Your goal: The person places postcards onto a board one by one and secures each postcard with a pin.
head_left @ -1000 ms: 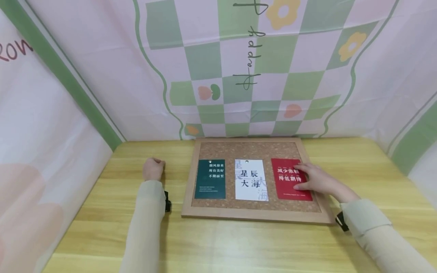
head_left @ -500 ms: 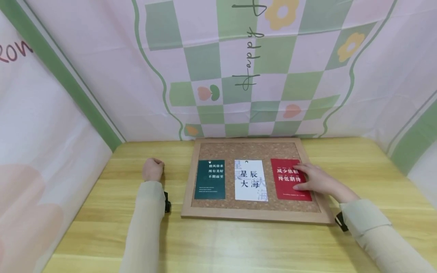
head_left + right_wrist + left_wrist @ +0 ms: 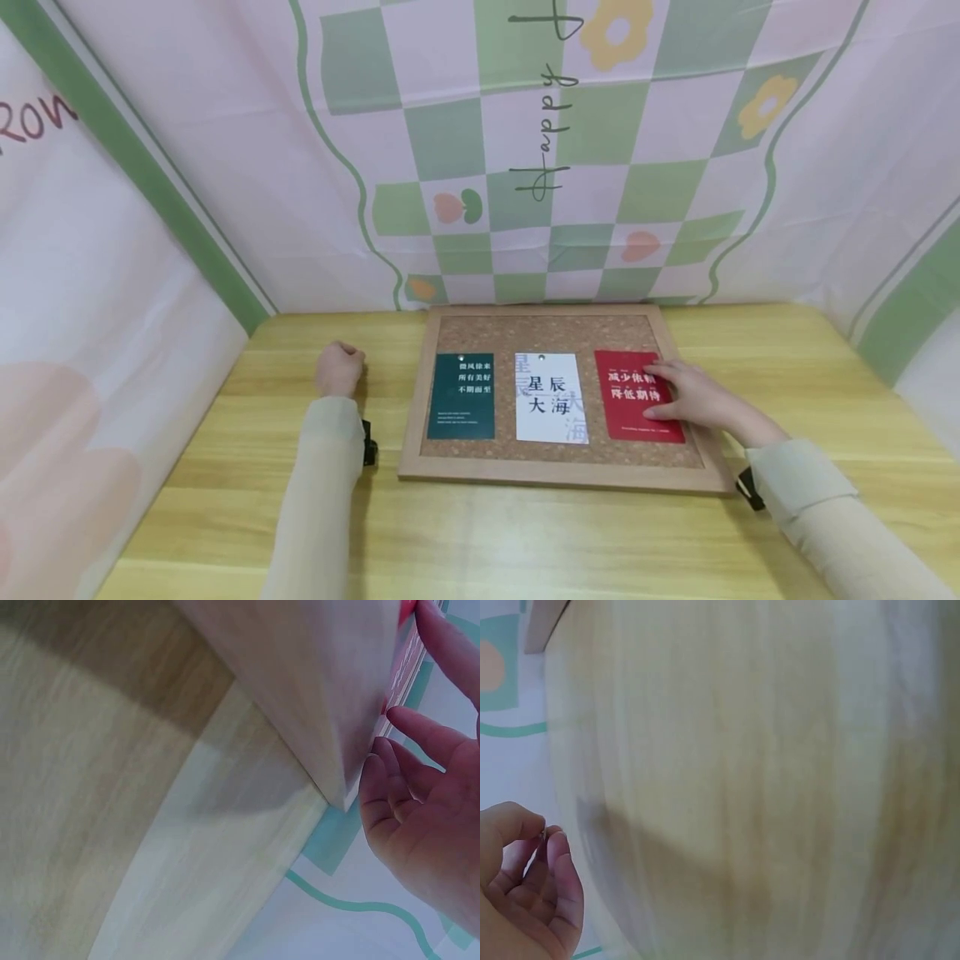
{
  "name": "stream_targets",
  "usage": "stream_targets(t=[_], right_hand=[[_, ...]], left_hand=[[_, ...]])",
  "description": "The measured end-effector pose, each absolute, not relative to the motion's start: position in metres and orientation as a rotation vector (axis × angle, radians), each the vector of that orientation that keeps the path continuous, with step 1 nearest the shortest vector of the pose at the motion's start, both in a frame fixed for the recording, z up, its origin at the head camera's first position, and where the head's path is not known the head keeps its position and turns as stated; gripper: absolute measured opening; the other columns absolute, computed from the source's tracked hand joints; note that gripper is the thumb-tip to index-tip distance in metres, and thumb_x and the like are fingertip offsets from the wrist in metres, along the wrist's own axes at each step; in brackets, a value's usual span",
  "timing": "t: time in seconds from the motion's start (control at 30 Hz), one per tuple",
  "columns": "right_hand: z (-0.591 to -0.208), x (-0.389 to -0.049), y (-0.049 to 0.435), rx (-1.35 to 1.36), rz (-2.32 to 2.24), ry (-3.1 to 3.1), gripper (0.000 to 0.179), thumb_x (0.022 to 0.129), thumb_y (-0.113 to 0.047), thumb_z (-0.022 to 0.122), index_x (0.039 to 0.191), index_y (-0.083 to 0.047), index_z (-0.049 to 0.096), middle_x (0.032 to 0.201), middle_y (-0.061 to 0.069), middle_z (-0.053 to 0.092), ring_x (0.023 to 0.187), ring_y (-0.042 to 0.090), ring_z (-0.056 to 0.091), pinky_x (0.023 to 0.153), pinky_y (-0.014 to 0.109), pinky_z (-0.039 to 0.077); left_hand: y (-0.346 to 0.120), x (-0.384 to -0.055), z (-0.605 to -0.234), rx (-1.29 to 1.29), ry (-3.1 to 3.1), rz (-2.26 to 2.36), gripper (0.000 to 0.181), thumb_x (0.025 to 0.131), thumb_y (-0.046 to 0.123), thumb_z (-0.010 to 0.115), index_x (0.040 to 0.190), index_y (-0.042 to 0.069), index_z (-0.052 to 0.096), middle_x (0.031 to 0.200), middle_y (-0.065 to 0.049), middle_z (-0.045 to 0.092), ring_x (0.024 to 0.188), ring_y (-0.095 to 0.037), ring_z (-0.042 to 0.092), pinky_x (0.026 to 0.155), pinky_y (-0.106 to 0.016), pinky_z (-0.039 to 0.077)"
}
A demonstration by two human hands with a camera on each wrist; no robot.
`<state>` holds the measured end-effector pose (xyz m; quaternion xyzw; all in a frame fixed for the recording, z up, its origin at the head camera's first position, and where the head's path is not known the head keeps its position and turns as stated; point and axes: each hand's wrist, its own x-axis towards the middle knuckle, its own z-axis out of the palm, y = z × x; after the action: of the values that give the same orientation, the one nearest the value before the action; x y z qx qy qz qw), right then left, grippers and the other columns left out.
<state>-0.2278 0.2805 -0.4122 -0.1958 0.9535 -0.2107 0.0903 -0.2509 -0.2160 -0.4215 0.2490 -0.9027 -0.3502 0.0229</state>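
Note:
My right hand (image 3: 697, 396) lies on the right side of a red card (image 3: 628, 404) with white characters, its thumb and fingers spread and touching the face. The card lies on a wood-framed cork board (image 3: 558, 329). In the right wrist view, the fingers (image 3: 424, 739) reach over the frame's edge (image 3: 330, 712) to the red surface. Left of the board, my left hand (image 3: 340, 369) is raised with fingers curled. Its thumb and index fingertips (image 3: 553, 834) meet in the left wrist view on a tiny pale thing, like a thumbtack, mostly hidden between them.
A dark green card (image 3: 462, 417) and a white card (image 3: 551, 425) lie left of the red one, each with a silver thumbtack at its top. Behind the wooden table (image 3: 480, 542) hangs a checkered cloth (image 3: 592, 192); more cloth (image 3: 97, 333) hangs at the left.
The left hand turns and lifts very slightly. The right hand stays on the red card, and the cards and board keep their places; the view shifts a little.

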Motion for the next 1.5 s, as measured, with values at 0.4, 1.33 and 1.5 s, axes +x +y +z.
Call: stream_targets(t=[0.4,1.33,1.5], right_hand=[[-0.412,-0.229,0.281,-0.558,-0.642,2.82,0.078,0.076,-0.029,0.079,0.132,0.013,0.044,0.135,0.043,0.036,0.12,0.06,0.036,0.095,0.071,0.034],[-0.413,-0.227,0.282,-0.598,-0.645,2.833,0.078,0.076,-0.03,0.079,0.131,0.014,0.046,0.134,0.044,0.036,0.119,0.062,0.036,0.095,0.072,0.033],[-0.413,-0.226,0.282,-0.603,-0.642,2.838,0.078,0.076,-0.031,0.078,0.131,0.014,0.046,0.134,0.044,0.037,0.119,0.061,0.036,0.095,0.072,0.034]], left_hand=[[-0.201,-0.257,-0.414,0.717,-2.768,-1.113,0.026,0.097,0.021,0.051,0.112,0.004,0.064,0.115,-0.016,0.066,0.099,-0.029,0.061,0.085,-0.041,0.049],[-0.16,-0.27,-0.405,0.474,-2.746,-1.265,0.027,0.097,0.023,0.054,0.109,0.002,0.066,0.108,-0.017,0.067,0.086,-0.024,0.062,0.07,-0.031,0.05],[-0.151,-0.273,-0.402,0.443,-2.755,-1.253,0.027,0.097,0.023,0.054,0.109,0.001,0.066,0.108,-0.017,0.068,0.086,-0.024,0.063,0.072,-0.032,0.051]])
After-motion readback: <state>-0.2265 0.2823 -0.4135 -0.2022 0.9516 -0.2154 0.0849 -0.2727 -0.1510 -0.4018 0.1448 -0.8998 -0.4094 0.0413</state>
